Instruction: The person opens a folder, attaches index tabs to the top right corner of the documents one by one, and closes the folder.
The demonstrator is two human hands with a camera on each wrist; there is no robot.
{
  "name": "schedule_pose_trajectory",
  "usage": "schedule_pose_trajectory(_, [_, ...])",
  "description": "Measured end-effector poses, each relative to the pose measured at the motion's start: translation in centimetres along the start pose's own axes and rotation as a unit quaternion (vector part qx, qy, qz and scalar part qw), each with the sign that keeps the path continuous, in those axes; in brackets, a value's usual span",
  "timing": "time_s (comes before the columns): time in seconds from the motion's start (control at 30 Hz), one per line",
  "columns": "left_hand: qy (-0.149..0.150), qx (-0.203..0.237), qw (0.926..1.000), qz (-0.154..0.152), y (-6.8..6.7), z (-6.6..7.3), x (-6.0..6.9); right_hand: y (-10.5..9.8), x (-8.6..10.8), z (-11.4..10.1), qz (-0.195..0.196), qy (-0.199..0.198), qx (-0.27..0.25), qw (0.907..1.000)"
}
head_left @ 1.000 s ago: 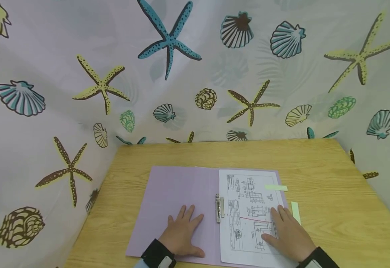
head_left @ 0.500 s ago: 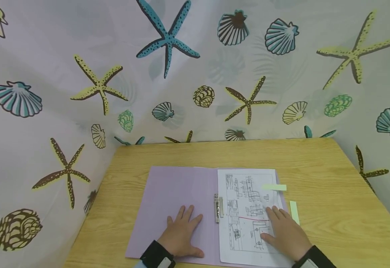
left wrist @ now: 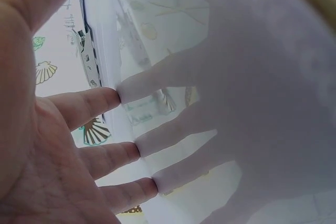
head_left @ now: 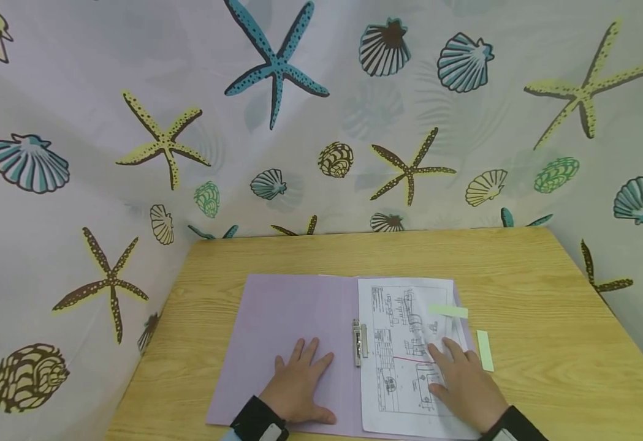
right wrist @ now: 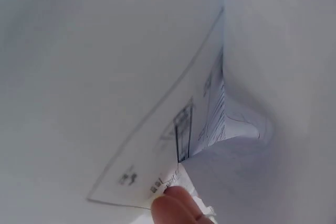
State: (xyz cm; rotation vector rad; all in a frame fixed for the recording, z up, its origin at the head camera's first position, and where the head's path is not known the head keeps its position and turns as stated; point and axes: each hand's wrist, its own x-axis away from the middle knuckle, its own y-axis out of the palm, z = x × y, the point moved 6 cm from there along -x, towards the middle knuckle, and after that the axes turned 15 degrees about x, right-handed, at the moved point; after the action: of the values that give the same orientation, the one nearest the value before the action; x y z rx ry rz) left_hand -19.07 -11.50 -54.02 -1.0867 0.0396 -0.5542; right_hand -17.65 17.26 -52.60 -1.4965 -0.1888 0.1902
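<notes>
Resting on the left panel of a spread lilac folder (head_left: 288,312), the left hand (head_left: 297,384) has its fingers fanned and its thumb out to the side; its grip is slack and has hold of nothing. In the left wrist view the fingertips meet a glossy surface that mirrors them.

On the right panel lies a white sheet with technical drawings (head_left: 383,392), its inner margin beside a metal lever clip (head_left: 360,343) near the fold. A red line (head_left: 412,359) crosses the page. The right hand (head_left: 471,387) lies over the sheet's right side, fingers apart and slightly bent, the grip loose with the thumb well clear of the forefinger. The paper buckles upward ahead of those fingertips, and the right wrist view shows it curving close to the lens.

One pale green sticky tab (head_left: 448,310) crosses the sheet's upper right edge; another tab (head_left: 485,351) sits just beside the folder's right edge. The folder lies on a wood-grain bench (head_left: 216,257), backed by a curtain (head_left: 310,202) printed with starfish and shells. Black bands circle both wrists.
</notes>
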Motion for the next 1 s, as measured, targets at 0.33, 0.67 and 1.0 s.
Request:
schedule_pose_trajectory(0.33, [-0.004,0.004,1.0000,-0.002,0.2,0.0,-0.2,-0.3,-0.1,0.6,0.015,0.005,-0.037,0.9992])
schedule_pose_trajectory(0.67, [-0.005,0.005,1.0000,-0.003,0.1,0.1,-0.3,-2.0,-0.1,3.7,-0.016,0.083,-0.141,0.9864])
schedule_pose_trajectory(1.0, [-0.004,0.003,1.0000,-0.007,0.1,0.0,-0.3,-4.0,0.1,6.5,-0.085,0.107,-0.353,0.9257])
